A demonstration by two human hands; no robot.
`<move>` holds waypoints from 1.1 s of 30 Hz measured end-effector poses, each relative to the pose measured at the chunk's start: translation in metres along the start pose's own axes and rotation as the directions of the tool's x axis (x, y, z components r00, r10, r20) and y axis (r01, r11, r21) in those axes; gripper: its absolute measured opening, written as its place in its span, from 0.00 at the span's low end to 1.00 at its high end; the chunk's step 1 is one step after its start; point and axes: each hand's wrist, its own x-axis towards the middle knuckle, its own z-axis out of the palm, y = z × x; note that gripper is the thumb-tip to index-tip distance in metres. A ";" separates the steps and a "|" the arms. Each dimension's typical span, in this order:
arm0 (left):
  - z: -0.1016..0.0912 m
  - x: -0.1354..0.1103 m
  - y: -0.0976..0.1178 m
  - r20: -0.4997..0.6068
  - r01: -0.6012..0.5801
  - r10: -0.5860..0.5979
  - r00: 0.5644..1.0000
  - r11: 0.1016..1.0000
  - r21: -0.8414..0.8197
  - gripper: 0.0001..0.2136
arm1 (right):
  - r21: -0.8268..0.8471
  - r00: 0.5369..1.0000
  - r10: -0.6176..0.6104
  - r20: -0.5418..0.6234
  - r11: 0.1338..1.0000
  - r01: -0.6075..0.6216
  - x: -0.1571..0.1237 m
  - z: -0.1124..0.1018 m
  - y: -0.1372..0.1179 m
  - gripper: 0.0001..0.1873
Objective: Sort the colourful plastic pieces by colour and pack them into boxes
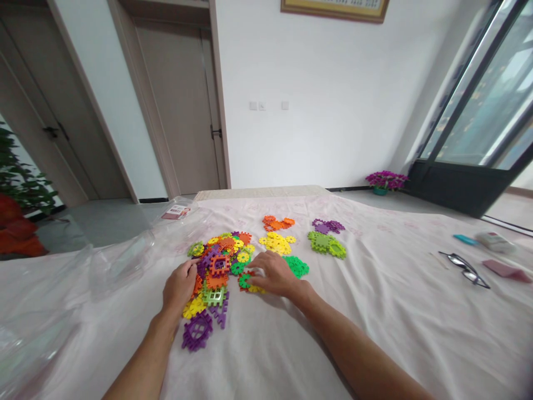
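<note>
A mixed heap of plastic interlocking pieces (pixel 216 280), in orange, purple, yellow and green, lies on the cloth in front of me. At the heap's left edge is my left hand (pixel 179 286), its fingers curled against the pieces; what they hold, if anything, is hidden. My right hand (pixel 275 273) is right of the heap, thumb and fingers apart over a green flower-shaped piece (pixel 244 280). Beside that hand lies a green pile (pixel 297 266), with a yellow pile (pixel 278 243) just behind. A purple cog-edged piece (pixel 197 331) is nearest to me.
Farther back are an orange pile (pixel 277 223), a purple pile (pixel 328 226) and a light green pile (pixel 327 244). Clear plastic packaging (pixel 120 255) spreads over the left side. Eyeglasses (pixel 466 269) and a pink cloth-like item (pixel 506 270) lie at the right.
</note>
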 end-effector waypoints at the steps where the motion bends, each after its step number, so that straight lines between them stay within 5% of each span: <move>1: 0.000 0.000 0.000 -0.002 0.000 0.000 1.000 1.000 0.001 0.19 | -0.010 0.999 -0.032 0.036 0.999 0.033 0.000 0.000 -0.003 0.21; 5: 0.001 0.000 -0.002 -0.005 0.002 -0.002 1.000 1.000 -0.002 0.19 | -0.056 0.993 -0.055 0.109 0.997 0.061 -0.003 -0.002 -0.010 0.26; 11: 0.001 0.000 -0.003 -0.005 -0.005 0.005 1.000 1.000 -0.004 0.19 | -0.030 0.991 -0.094 0.096 0.995 0.097 -0.006 -0.004 -0.015 0.13; 18: -0.001 -0.001 0.001 -0.002 -0.015 0.015 1.000 1.000 0.006 0.19 | 0.047 0.988 -0.153 0.037 0.987 0.151 -0.004 0.005 -0.016 0.13; 22: 0.000 0.000 -0.001 -0.015 -0.027 0.028 1.000 1.000 0.012 0.19 | 0.134 0.995 0.049 -0.083 0.990 -0.038 0.000 0.007 0.000 0.11; 26: 0.000 0.001 -0.002 -0.012 -0.033 0.033 0.999 0.999 0.013 0.19 | 0.228 0.927 0.331 -0.175 0.930 -0.289 0.002 -0.007 0.023 0.15; 33: 0.000 0.000 -0.002 -0.007 -0.024 0.024 1.000 1.000 0.014 0.19 | 0.099 0.878 0.478 -0.042 0.876 -0.472 -0.005 -0.049 0.043 0.12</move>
